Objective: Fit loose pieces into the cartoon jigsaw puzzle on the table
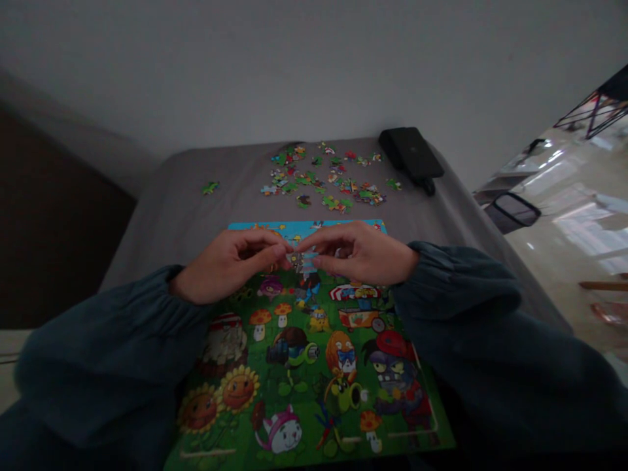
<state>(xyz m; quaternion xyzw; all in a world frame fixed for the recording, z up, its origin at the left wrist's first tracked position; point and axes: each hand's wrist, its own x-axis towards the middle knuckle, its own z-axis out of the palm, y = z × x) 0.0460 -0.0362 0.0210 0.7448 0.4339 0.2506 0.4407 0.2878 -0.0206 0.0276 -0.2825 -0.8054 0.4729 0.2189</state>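
A jigsaw puzzle board [304, 392] lies in front of me, printed with cartoon plants, sunflowers and zombies on green under a blue sky strip. Over its upper part, my two hands meet fingertip to fingertip around a small grey and light-blue puzzle piece [308, 262], possibly several joined together. My left hand [230, 263] comes in from the left with thumb and fingers pinched at the piece's left side. From the other side, my right hand [366, 254] has its thumb and forefinger closed on the right side. The fingers partly hide the piece and the board beneath.
Many loose puzzle pieces [337, 204] lie scattered on the grey cloth-covered table [186, 229] beyond the board. A single piece [210, 188] sits apart at the left. At the back right rests a black case-like object [411, 154], close to the wall [314, 72].
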